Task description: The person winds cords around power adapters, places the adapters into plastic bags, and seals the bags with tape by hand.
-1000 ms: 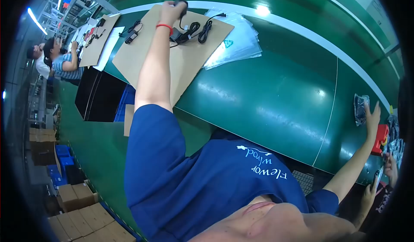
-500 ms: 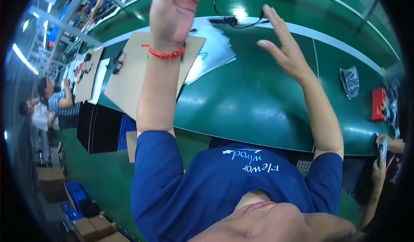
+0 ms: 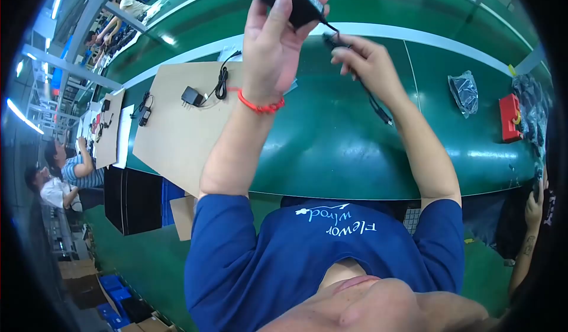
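Note:
My left hand [image 3: 275,51] is raised at the top middle, fingers closed around a black power adapter [image 3: 302,6]. A red braided bracelet [image 3: 260,102] circles that wrist. From the adapter a black cable [image 3: 374,98] runs to my right hand [image 3: 368,63], where thumb and fingers pinch it. Below the right hand the cable's free end hangs down, with a small plug [image 3: 386,119] at its tip. Part of the cable is hidden behind the right fingers. Left of my left forearm, another black adapter [image 3: 191,96] with a coiled cable [image 3: 222,83] lies on a cardboard sheet [image 3: 171,116].
The green table [image 3: 331,148] stretches before me. On the right are a bagged item [image 3: 464,94], a red box [image 3: 509,118] and a co-worker's hand [image 3: 534,208]. More cable pieces [image 3: 144,110] lie at the cardboard's left edge. Two people sit far left. Cartons [image 3: 80,284] stand on the floor.
My left hand has shifted right and down with the adapter. My right hand, open before, has moved in and closed on the cable. The adapter on the cardboard has come into view.

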The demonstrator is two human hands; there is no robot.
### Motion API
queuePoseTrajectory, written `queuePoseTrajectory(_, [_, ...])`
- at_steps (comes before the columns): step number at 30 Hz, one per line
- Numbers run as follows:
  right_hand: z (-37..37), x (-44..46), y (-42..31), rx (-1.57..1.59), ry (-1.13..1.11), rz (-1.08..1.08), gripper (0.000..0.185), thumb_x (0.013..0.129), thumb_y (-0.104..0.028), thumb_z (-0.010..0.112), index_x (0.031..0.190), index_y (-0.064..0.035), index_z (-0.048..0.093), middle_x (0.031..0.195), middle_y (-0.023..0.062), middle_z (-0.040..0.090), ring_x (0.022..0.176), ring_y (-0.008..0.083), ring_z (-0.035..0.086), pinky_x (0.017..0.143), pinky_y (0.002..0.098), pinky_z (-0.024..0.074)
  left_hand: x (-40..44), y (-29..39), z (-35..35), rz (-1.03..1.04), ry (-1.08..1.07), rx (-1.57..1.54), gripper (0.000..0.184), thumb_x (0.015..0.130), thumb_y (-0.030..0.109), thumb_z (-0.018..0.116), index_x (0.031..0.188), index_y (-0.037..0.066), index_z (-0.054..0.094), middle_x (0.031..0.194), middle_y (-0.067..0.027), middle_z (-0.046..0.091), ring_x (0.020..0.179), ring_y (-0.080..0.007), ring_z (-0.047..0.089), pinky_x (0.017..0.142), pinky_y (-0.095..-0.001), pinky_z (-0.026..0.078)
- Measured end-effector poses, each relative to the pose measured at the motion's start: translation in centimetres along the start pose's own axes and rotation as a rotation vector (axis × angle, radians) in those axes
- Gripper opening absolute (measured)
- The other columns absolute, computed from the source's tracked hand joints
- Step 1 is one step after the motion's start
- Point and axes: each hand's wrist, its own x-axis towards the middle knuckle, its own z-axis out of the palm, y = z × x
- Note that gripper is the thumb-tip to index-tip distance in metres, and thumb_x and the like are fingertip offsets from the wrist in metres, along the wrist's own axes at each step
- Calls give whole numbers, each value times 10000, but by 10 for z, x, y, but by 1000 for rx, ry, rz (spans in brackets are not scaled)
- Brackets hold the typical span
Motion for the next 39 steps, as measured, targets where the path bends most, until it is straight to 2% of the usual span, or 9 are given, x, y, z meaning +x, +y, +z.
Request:
queuePoseTrajectory(4, [-25, 4, 5, 651, 113, -82, 330, 952, -176, 554, 1234, -7, 578, 1021, 81, 662, 900, 113, 614, 817, 232, 482, -28, -39, -21, -10, 168, 145, 397, 919, 93, 587, 1253, -7, 397, 1139, -166, 577, 1041, -246, 604, 873, -369, 524])
queuePoseTrajectory(9, [-3, 4, 21, 704, 125, -152, 327, 963, -167, 536, 1247, -7, 571, 1056, 84, 661, 936, 112, 614, 857, 245, 478, -54, -80, -21, -188, 198, 300, 429, 898, 113, 634, 1216, -6, 373, 1108, -146, 604, 1032, -192, 599, 897, -322, 498])
queuePoseTrajectory(16, [4, 2, 29, 13, 166, -255, 444, 959, -188, 545, 1354, -7, 459, 1205, 90, 608, 1048, 144, 585, 920, 287, 460, -56, -89, -38, -201, 185, 325, 406, 899, 116, 636, 1197, 1, 385, 1105, -128, 603, 1028, -159, 586, 881, -301, 493])
queuePoseTrajectory(21, [23, -2, 31, -160, 177, -360, 568, 892, -187, 631, 1386, -12, 411, 1226, 123, 592, 1090, 205, 578, 944, 324, 453, -55, -95, -53, -180, 232, 176, 386, 900, 112, 634, 1183, 11, 392, 1096, -104, 576, 1045, -149, 563, 902, -313, 483])
queuePoseTrajectory(24, [30, -6, 32, -563, 167, -495, 724, 802, -203, 700, 1408, -7, 354, 1319, 226, 495, 1249, 343, 470, 1032, 468, 363, -55, -87, -46, -266, 259, 20, 383, 889, 102, 643, 1170, 21, 397, 1097, -95, 562, 1059, -150, 553, 927, -323, 474])
queuePoseTrajectory(28, [35, -4, 39, -772, 301, -642, 802, 766, -201, 709, 1430, -17, 300, 1417, 226, 382, 1343, 421, 308, 1088, 525, 259, -58, -93, -46, -240, 217, 78, 402, 870, 89, 660, 1169, 35, 397, 1107, -89, 553, 1046, -156, 561, 919, -336, 486])
queuePoseTrajectory(33, [33, -6, 41, -700, 171, -575, 816, 763, -235, 712, 1437, -33, 299, 1474, 208, 299, 1373, 456, 213, 1105, 525, 227, -60, -95, -52, -266, 260, 196, 428, 840, 68, 685, 1173, 37, 417, 1112, -90, 562, 1006, -160, 585, 875, -357, 517])
queuePoseTrajectory(37, [29, -6, 36, -562, 87, -509, 810, 775, -192, 720, 1459, -86, 300, 1501, 169, 282, 1403, 379, 216, 1130, 467, 217, -58, -94, -52, -249, 353, 68, 360, 845, 73, 677, 1137, 30, 470, 1078, -100, 587, 972, -175, 605, 840, -360, 535])
queuePoseTrajectory(39, [15, 3, 41, -206, -82, -378, 663, 800, -127, 676, 1403, -79, 405, 1451, 157, 353, 1357, 351, 307, 1091, 440, 302, -59, -92, -53, -266, 361, 13, 326, 851, 73, 668, 1117, 27, 486, 1060, -106, 595, 968, -186, 608, 845, -362, 535])
